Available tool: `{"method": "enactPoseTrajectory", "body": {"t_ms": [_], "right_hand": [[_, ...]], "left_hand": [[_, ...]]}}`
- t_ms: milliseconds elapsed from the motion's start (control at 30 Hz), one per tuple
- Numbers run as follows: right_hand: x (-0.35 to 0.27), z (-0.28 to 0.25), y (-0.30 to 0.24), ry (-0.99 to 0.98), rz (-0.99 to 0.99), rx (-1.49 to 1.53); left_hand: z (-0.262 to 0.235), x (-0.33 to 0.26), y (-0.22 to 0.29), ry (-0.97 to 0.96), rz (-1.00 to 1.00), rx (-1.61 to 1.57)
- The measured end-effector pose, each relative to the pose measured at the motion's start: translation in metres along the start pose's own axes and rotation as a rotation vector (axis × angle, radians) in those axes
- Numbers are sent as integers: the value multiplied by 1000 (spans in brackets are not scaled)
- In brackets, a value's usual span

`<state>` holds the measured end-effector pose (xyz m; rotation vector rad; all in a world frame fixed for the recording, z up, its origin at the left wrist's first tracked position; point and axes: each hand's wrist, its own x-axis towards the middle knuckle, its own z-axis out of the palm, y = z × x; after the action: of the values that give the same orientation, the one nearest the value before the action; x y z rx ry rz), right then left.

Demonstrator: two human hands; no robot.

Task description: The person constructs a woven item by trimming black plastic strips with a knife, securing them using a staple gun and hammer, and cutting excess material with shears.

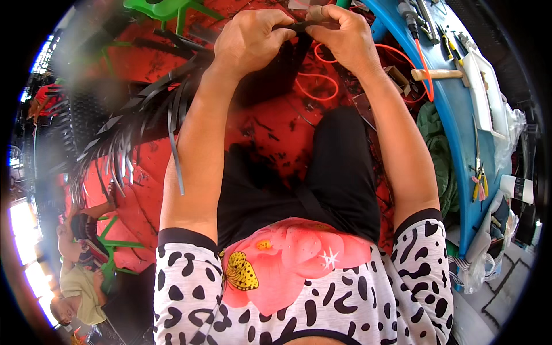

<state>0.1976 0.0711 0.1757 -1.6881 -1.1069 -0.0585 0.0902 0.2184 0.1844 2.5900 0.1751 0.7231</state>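
Observation:
Both arms stretch forward to the top of the head view. My left hand (248, 41) is closed, thumb and fingers pinching one end of a short black strip (299, 26). My right hand (347, 41) pinches the same strip from the other side, its fingers bent. Just below the hands is a dark flat piece (267, 80), partly hidden by my left hand and wrist. Many loose black strips (135, 126) fan out from a woven black piece left of my left forearm; one hangs across that forearm.
A blue table (454, 144) curves along the right, bearing a hammer (437, 74), pliers (479, 183) and a white tray (486, 86). An orange hose (318, 86) loops over the red floor (270, 123), which is strewn with black scraps. Green stools (167, 8) and another person (80, 282) are left.

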Motion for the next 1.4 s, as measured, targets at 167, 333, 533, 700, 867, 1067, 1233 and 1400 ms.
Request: {"method": "enactPoseTrajectory", "body": {"t_ms": [167, 333, 533, 700, 867, 1067, 1233, 1400], "right_hand": [[16, -13, 1, -202, 183, 100], [21, -13, 5, -293, 442, 286], [21, -15, 1, -324, 458, 260], [20, -16, 9, -355, 454, 321], [16, -14, 10, -343, 435, 321], [9, -13, 5, -332, -61, -74], [-4, -2, 14, -133, 106, 191], [-5, -7, 19, -159, 220, 431]], "left_hand": [[-8, -4, 16, -32, 61, -98], [-8, -6, 18, -71, -4, -84], [-6, -9, 17, -19, 47, -61], [-2, -11, 13, 44, 147, -31], [-2, -13, 17, 19, 125, -11], [-7, -13, 21, -4, 126, -26], [-3, -12, 15, -10, 121, -54], [-3, -11, 19, 32, 133, -53]]}}
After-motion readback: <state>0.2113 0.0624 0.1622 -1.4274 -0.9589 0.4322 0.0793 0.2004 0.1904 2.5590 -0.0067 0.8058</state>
